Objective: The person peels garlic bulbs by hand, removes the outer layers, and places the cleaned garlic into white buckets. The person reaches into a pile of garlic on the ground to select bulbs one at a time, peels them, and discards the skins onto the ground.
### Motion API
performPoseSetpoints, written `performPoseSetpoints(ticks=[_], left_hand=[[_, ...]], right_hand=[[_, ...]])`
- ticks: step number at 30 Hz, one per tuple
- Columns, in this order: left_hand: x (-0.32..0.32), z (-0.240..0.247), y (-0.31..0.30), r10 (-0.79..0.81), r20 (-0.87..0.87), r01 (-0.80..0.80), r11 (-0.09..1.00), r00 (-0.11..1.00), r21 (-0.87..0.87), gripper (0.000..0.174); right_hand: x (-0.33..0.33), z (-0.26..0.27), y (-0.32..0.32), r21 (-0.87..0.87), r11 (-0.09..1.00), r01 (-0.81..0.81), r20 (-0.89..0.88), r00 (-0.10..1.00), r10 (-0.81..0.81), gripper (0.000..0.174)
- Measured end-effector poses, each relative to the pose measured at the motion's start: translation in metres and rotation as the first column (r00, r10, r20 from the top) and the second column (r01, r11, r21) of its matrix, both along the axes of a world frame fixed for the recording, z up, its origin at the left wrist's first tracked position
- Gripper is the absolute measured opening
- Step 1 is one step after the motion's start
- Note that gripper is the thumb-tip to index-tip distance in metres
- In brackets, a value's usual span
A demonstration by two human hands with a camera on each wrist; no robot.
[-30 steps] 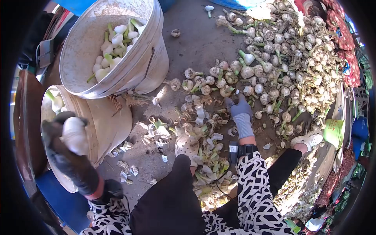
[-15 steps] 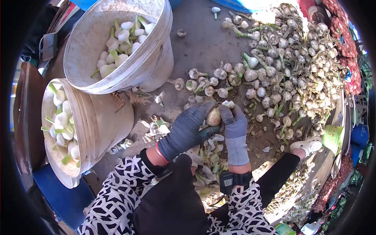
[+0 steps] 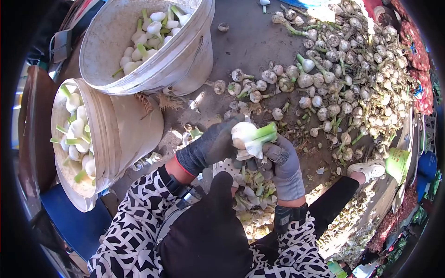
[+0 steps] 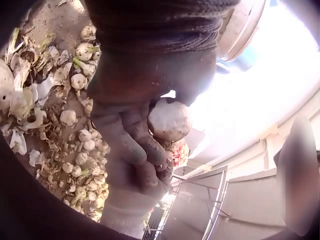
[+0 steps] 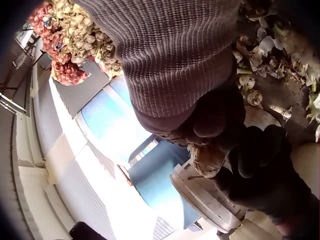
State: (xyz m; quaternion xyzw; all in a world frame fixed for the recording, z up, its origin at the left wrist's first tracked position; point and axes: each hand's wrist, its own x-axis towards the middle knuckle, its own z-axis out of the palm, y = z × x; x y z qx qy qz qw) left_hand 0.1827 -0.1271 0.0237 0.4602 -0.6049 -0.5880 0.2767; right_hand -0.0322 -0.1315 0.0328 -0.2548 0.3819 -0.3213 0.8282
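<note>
A garlic bulb, mostly white with a thick green stem, is between both gloved hands in front of the body. My left hand, in a dark grey glove, grips the bulb's round side. At the stem end, my right hand in a lighter grey glove pinches the loose outer skin hanging from it. The left wrist view shows the bulb's pale underside beside curled fingers. Seen from the right wrist, papery brown skin shows between the two hands.
Two tilted whitish buckets, an upper one and a lower one, hold cleaned garlic at the left. A large heap of unpeeled garlic spreads at the right. Peeled skins litter the ground near a clog.
First the left hand was at the lower bucket with a white bulb while the right reached to the heap. Both hands then met on another bulb, which now shows more white after its skin was pulled back.
</note>
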Motion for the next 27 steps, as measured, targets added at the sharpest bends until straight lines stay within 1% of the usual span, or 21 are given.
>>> performPoseSetpoints(ticks=[2, 4, 5, 6, 7, 8, 10, 11, 12, 15, 16, 17, 18, 19, 20, 21, 22, 23, 24, 26, 27], left_hand=[[0.001, 0.004, -0.012, -0.024, 0.11, 0.051, 0.967, 0.994, -0.251, 0.044], [-0.003, -0.006, -0.016, 0.019, -0.016, -0.022, 0.98, 1.0, -0.196, 0.034], [-0.004, -0.013, -0.018, 0.153, 0.007, -0.149, 0.974, 0.988, -0.168, 0.033], [-0.005, -0.02, -0.019, 0.287, 0.033, -0.28, 0.949, 0.957, -0.144, 0.034], [-0.013, -0.026, -0.014, 0.552, -0.24, -0.523, 0.834, 0.799, 0.176, 0.047], [-0.01, -0.018, -0.008, 0.554, -0.236, -0.524, 0.832, 0.798, 0.179, 0.047], [-0.004, 0.007, 0.001, 0.53, -0.18, -0.556, 0.817, 0.829, -0.152, 0.052], [-0.008, 0.011, 0.008, 0.422, -0.467, -0.444, 0.893, 0.777, 0.068, 0.054], [-0.012, 0.019, 0.018, 0.294, -0.09, -0.307, 0.91, 0.952, -0.278, 0.055], [0.001, 0.03, 0.01, 0.17, -0.098, -0.189, 0.949, 0.981, -0.254, 0.057], [0.002, 0.033, 0.011, 0.21, -0.191, -0.209, 0.977, 0.959, 0.027, 0.056], [0.002, 0.035, 0.011, 0.277, -0.266, -0.193, 0.934, 0.924, 0.302, 0.054], [0.003, 0.03, 0.009, 0.274, -0.264, -0.191, 0.934, 0.925, 0.301, 0.054], [0.004, 0.019, 0.004, 0.269, -0.254, -0.16, 0.91, 0.929, 0.382, 0.053], [0.003, 0.013, -0.002, 0.261, -0.246, -0.125, 0.879, 0.933, 0.459, 0.052], [0.004, 0.03, -0.008, 0.259, -0.252, -0.131, 0.892, 0.932, 0.433, 0.036], [0.005, 0.016, -0.002, 0.285, -0.308, -0.149, 0.905, 0.908, 0.399, 0.054], [0.004, 0.016, -0.005, 0.237, -0.365, -0.112, 0.936, 0.9, 0.333, 0.055], [0.004, 0.018, -0.008, 0.187, -0.417, -0.08, 0.962, 0.889, 0.26, 0.056], [0.005, 0.018, -0.009, 0.134, -0.516, -0.034, 0.98, 0.846, 0.198, 0.058], [0.003, 0.021, -0.009, 0.119, -0.553, -0.018, 0.983, 0.825, 0.184, 0.059]], right_hand=[[0.002, 0.005, -0.002, 0.032, 0.997, -0.073, 0.034, 0.997, 0.072, 0.042], [0.012, 0.007, -0.005, -0.007, 1.0, -0.014, 0.12, 0.993, 0.015, 0.043], [0.011, 0.006, -0.009, 0.011, 0.999, -0.046, 0.265, 0.963, 0.041, 0.043], [0.011, 0.005, -0.009, 0.008, 0.999, -0.051, 0.266, 0.963, 0.047, 0.043], [0.012, 0.004, -0.009, -0.008, 0.998, -0.058, 0.226, 0.972, 0.058, 0.041], [0.013, 0.004, -0.007, -0.019, 0.998, -0.061, 0.184, 0.981, 0.063, 0.039], [0.019, 0.013, -0.008, -0.001, 0.998, -0.056, 0.061, 0.997, 0.056, 0.036], [0.022, 0.017, -0.009, 0.009, 0.998, -0.058, -0.061, 0.996, 0.058, 0.033], [0.026, 0.016, -0.007, 0.008, 0.999, -0.048, -0.054, 0.997, 0.049, 0.033], [0.039, 0.014, 0.002, -0.04, 0.992, -0.123, 0.022, 0.992, 0.124, 0.031], [0.041, 0.006, 0.007, -0.035, 0.993, -0.113, 0.026, 0.993, 0.114, 0.031], [0.045, -0.002, 0.01, 0.093, 0.995, -0.032, 0.247, 0.969, 0.008, 0.033], [0.045, -0.008, 0.011, 0.232, 0.973, 0.016, 0.44, 0.89, -0.119, 0.036], [0.043, -0.012, 0.013, 0.216, 0.976, 0.016, 0.555, 0.821, -0.136, 0.04], [0.038, -0.018, 0.015, 0.214, 0.977, 0.022, 0.553, 0.821, -0.14, 0.04], [0.028, -0.027, 0.017, 0.244, 0.97, -0.003, 0.687, 0.706, -0.171, 0.046], [0.015, -0.034, 0.021, 0.274, 0.961, -0.03, 0.795, 0.569, -0.209, 0.052], [0.0, -0.03, 0.02, 0.323, 0.945, 0.042, 0.599, 0.765, -0.239, 0.051], [-0.003, -0.027, 0.021, 0.331, 0.94, 0.079, 0.557, 0.788, -0.263, 0.053], [-0.008, -0.023, 0.034, 0.195, 0.967, 0.165, 0.225, 0.952, -0.208, 0.052], [-0.016, -0.024, 0.044, 0.195, 0.967, 0.164, 0.229, 0.951, -0.207, 0.052]])
